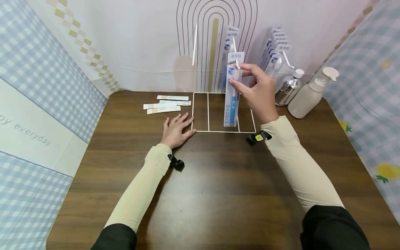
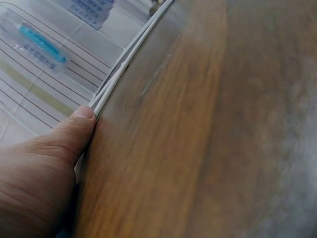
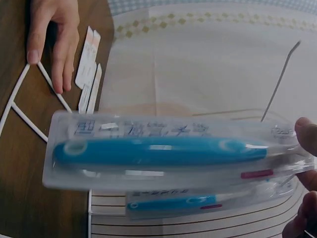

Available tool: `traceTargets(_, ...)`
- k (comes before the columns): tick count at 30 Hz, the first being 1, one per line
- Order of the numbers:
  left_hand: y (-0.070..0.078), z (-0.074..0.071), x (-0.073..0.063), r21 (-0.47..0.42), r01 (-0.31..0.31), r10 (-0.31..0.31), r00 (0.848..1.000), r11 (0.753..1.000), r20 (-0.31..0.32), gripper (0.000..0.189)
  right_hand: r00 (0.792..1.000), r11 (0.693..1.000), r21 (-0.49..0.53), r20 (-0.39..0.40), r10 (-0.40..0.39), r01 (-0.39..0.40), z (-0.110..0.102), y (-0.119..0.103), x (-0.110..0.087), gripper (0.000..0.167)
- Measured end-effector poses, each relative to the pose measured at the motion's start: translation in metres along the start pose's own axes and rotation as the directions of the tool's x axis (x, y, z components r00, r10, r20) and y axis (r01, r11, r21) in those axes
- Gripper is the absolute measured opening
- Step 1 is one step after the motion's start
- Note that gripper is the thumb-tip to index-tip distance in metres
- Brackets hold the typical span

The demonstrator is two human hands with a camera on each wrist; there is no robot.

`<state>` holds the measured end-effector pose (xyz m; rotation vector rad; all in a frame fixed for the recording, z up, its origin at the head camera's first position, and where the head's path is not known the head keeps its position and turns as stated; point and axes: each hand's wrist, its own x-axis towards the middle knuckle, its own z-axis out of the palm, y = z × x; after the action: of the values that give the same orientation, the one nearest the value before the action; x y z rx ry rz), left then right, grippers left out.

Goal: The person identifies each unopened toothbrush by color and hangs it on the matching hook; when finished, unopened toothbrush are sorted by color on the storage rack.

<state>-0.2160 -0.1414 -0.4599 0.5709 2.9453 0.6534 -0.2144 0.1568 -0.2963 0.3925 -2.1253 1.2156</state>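
My right hand (image 1: 259,88) pinches a blue toothbrush in a clear blister pack (image 1: 231,104) near its top. The tip of the middle hook (image 1: 237,64) of a white wire rack (image 1: 208,113) shows at the pack's upper end. Behind it, more packed toothbrushes (image 1: 222,74) hang on the same hook. My left hand (image 1: 175,132) lies on the table with fingers spread, by the rack's front left corner. In the left wrist view its thumb (image 2: 83,116) touches the white wire. The right wrist view shows the held pack (image 3: 158,151) lengthwise, fingertips at one end.
Several thin paper sachets (image 1: 164,110) lie left of the rack. Several packed toothbrushes (image 1: 275,52) hang on the right hook, while the left hook (image 1: 194,45) is bare. A silver bottle (image 1: 288,90) and a cream pump bottle (image 1: 307,99) stand at the right. A patterned cloth backs the table.
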Motion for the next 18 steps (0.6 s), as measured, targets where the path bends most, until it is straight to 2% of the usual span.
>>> traceTargets(8,-0.001,0.001,0.000,0.002,0.010,-0.010,1.000,1.000,0.002,0.066,0.996,0.997,0.020,-0.040,0.075,-0.074,0.022,0.018,0.028,0.042)
traceTargets(18,0.000,0.001,-0.001,0.005,0.010,-0.010,1.000,1.000,0.004,0.065,0.993,0.995,-0.016,-0.062,0.096,-0.097,0.037,0.034,0.050,0.040)
